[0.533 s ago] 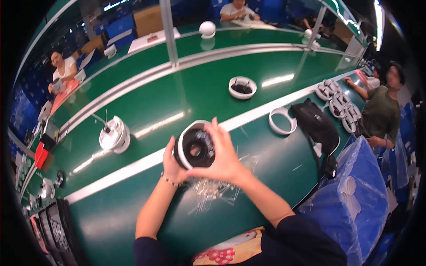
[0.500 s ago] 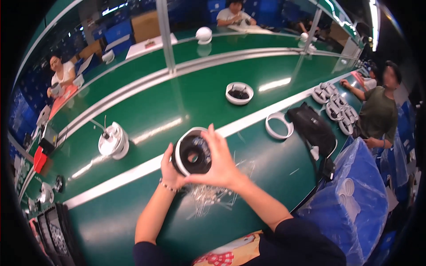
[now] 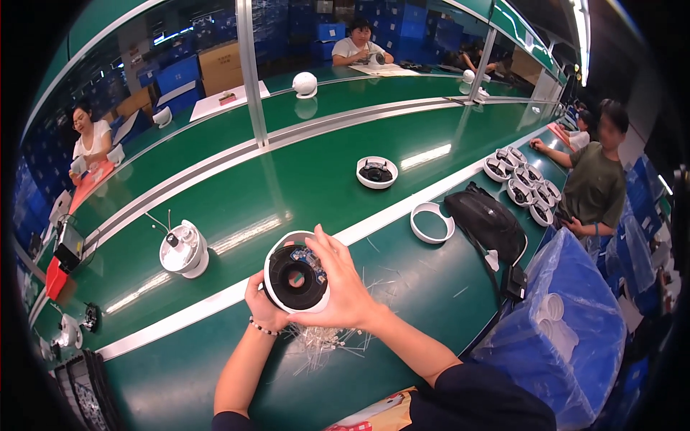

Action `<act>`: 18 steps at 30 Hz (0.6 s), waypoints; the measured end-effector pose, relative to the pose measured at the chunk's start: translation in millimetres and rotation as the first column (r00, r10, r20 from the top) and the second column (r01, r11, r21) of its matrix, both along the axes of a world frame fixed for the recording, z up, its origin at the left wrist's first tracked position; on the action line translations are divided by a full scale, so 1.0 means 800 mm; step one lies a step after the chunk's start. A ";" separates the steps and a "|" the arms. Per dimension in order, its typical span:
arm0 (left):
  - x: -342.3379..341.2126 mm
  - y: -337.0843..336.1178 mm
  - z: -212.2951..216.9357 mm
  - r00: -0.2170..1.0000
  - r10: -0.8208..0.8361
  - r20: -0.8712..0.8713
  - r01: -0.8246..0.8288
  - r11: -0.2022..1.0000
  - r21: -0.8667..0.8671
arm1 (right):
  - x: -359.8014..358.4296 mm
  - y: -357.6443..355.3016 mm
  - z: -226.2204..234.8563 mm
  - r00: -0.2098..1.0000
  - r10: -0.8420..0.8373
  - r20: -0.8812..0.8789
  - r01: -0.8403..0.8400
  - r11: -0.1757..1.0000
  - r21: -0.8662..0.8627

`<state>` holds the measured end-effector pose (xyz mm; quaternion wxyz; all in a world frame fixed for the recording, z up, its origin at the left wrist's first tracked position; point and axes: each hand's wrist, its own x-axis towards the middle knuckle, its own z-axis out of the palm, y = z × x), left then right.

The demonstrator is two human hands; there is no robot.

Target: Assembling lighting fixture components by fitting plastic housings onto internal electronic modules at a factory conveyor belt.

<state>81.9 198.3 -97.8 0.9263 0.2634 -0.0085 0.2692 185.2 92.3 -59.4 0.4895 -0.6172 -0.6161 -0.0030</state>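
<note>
Between both hands, above the near bench, is a round white housing (image 3: pixel 270 287) with a black funnel-shaped insert (image 3: pixel 291 294) and a round hole in its middle. A blue circuit board (image 3: pixel 309 263) shows inside, along the insert's upper right. My left hand (image 3: pixel 263 304) wraps the housing's lower left side, a beaded bracelet on that wrist. My right hand (image 3: pixel 341 281) grips the right side, fingers over the rim and thumb along the bottom. Beneath the hands lies a pile of thin clear and white scraps (image 3: pixel 320 343).
A white housing with wires (image 3: pixel 188 251) and a white cup-shaped part (image 3: pixel 376 173) stand on the green belt. Rightward lie a white ring (image 3: pixel 417 230), a black bag (image 3: pixel 487 223), several white housings (image 3: pixel 528 190) and a lined blue bin (image 3: pixel 568 287). Co-workers sit across; one person stands right.
The whole view has shifted, so the bench things sit lower in the picture. The held housing has tilted slightly, showing the circuit board more plainly. Both hands keep their grip.
</note>
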 end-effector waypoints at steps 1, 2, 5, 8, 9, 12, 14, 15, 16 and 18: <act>-0.002 0.000 -0.001 1.000 0.001 0.003 -0.001 1.000 0.000 | -0.001 0.001 0.000 1.000 -0.002 0.002 0.002 1.000 -0.012; -0.003 0.001 -0.003 1.000 -0.024 -0.003 0.024 1.000 -0.005 | -0.002 0.001 -0.001 1.000 -0.004 0.005 0.005 1.000 -0.024; -0.003 0.001 -0.002 0.997 -0.072 -0.026 0.071 0.997 -0.039 | -0.004 -0.004 0.006 0.999 -0.020 0.048 0.023 0.998 -0.066; -0.001 0.000 0.005 0.984 -0.160 -0.082 0.156 0.986 -0.051 | -0.001 -0.006 0.006 0.999 -0.001 0.054 0.006 0.996 -0.093; -0.002 0.002 0.005 0.980 -0.166 -0.109 0.158 0.984 -0.084 | -0.002 -0.005 0.007 0.999 0.001 0.052 0.004 0.996 -0.093; -0.003 0.011 -0.009 0.985 -0.128 -0.116 0.116 0.988 -0.103 | -0.001 -0.002 0.006 0.996 0.040 0.084 -0.031 0.994 -0.107; -0.001 0.009 -0.009 0.988 -0.065 -0.136 0.054 0.995 -0.087 | 0.006 0.001 0.004 0.993 0.064 -0.096 -0.066 0.998 -0.020; 0.001 0.005 0.002 0.991 -0.074 -0.113 0.063 0.993 -0.097 | 0.009 -0.003 0.008 0.980 0.069 -0.188 -0.075 0.997 -0.028; 0.000 0.002 0.008 0.994 -0.097 -0.060 0.090 0.991 -0.099 | 0.009 -0.003 0.006 0.979 0.069 -0.189 -0.077 0.996 -0.034; 0.002 0.004 0.002 0.995 -0.087 -0.056 0.081 0.991 -0.109 | 0.003 -0.001 0.002 0.999 0.015 -0.049 -0.016 1.000 -0.022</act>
